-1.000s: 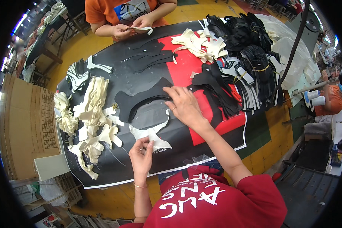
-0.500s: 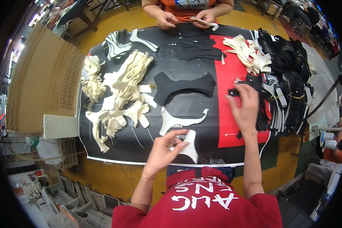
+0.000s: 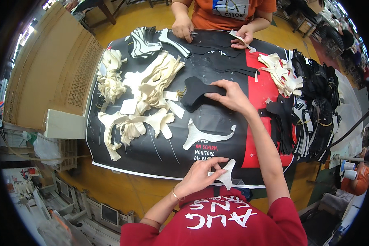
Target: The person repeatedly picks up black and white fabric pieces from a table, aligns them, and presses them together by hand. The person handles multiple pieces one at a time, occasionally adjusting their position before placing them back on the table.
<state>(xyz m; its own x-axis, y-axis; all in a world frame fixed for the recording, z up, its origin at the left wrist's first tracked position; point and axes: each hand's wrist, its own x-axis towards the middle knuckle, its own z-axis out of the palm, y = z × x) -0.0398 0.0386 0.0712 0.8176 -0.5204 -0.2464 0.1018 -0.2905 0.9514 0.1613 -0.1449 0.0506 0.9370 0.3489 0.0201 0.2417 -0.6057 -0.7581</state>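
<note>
Close to my body, my left hand (image 3: 199, 176) pinches a small white fabric piece (image 3: 228, 174) with flared ends. My right hand (image 3: 233, 96) reaches across to the middle of the table, its thumb and fingers closed on the right end of a stack of black curved fabric pieces (image 3: 194, 92). How many of these it grips is hidden. Between my hands a single white curved fabric piece (image 3: 201, 135) lies flat on the black sheet.
Cream fabric pieces (image 3: 153, 80) heap on the left, below black-and-white ones (image 3: 143, 43). Tied black bundles (image 3: 315, 82) and cream strips (image 3: 281, 74) crowd the right. A cardboard box (image 3: 49, 74) stands left. Opposite, a co-worker's hand (image 3: 242, 36) holds a white strip.
My right hand has moved left from the black pieces on the red area onto the middle black stack. My left hand has shifted slightly right and nearer with the white piece.
</note>
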